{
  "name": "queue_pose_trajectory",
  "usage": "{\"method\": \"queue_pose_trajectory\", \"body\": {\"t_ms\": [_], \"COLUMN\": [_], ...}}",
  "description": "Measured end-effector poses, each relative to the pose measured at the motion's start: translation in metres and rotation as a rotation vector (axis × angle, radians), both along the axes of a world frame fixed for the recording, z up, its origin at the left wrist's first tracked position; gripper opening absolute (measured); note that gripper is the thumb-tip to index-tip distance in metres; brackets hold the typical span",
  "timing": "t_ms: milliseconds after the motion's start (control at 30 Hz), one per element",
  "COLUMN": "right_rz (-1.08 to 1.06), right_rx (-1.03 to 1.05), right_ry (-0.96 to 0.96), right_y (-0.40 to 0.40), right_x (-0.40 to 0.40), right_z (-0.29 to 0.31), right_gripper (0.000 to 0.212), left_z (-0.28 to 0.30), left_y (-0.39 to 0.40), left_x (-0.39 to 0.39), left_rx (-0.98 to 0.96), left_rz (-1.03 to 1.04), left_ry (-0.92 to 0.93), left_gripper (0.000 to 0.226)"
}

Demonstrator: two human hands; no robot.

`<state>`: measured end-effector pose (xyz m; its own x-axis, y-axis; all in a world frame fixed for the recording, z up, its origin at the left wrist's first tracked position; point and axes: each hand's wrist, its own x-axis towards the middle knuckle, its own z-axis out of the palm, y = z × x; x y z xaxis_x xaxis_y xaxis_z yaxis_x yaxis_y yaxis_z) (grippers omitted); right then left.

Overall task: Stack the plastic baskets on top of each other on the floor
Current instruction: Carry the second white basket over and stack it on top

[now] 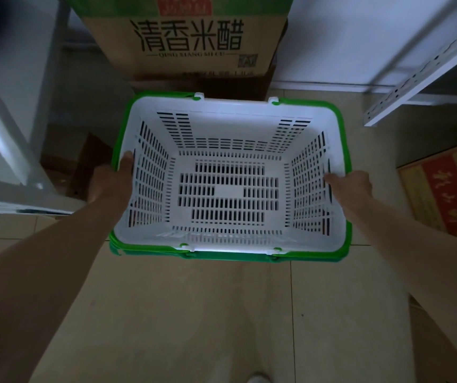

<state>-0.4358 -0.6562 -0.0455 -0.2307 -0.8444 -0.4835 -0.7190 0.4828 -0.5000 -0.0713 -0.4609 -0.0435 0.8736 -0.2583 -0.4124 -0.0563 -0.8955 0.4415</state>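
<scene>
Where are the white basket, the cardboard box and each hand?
white basket (228, 190): head view, slotted bottom.
cardboard box (188, 37): head view, printed front.
left hand (111, 181): head view, back of hand.
right hand (355, 185): head view, back of hand.

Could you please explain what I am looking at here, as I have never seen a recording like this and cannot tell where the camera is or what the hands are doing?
There is no machine: a person wears a wide-angle camera on the head, so the single picture looks down along both bare arms to the tiled floor. The left hand and right hand each grip a side of a white basket with green handles folded down along its rim. A green rim showing just beneath suggests another basket below it; whether the white one is fully nested cannot be told. Behind stands a cardboard box with printed lettering, and a metal shelf is at the right.
</scene>
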Motion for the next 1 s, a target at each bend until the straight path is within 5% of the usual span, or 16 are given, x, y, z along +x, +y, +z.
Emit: {"method": "queue_pose_trajectory", "body": {"t_ms": [567,800,1000], "right_rz": [0.083,0.193,0.382], "right_rx": [0.082,0.054,-0.243], "right_ry": [0.035,0.239,0.504], "right_y": [0.002,0.035,0.08], "right_x": [0.001,-0.007,0.013], "right_z": [0.015,0.03,0.053], "right_gripper": [0.048,0.065,0.057], "left_z": [0.006,0.018,0.049], "left_y": [0.004,0.031,0.032], "left_x": [-0.003,-0.038,-0.096], "left_rx": [0.07,-0.018,-0.197], "left_rz": [-0.114,-0.243,-0.361], "left_ry": [-0.072,-0.371,-0.33], "left_gripper": [0.071,0.061,0.044]}}
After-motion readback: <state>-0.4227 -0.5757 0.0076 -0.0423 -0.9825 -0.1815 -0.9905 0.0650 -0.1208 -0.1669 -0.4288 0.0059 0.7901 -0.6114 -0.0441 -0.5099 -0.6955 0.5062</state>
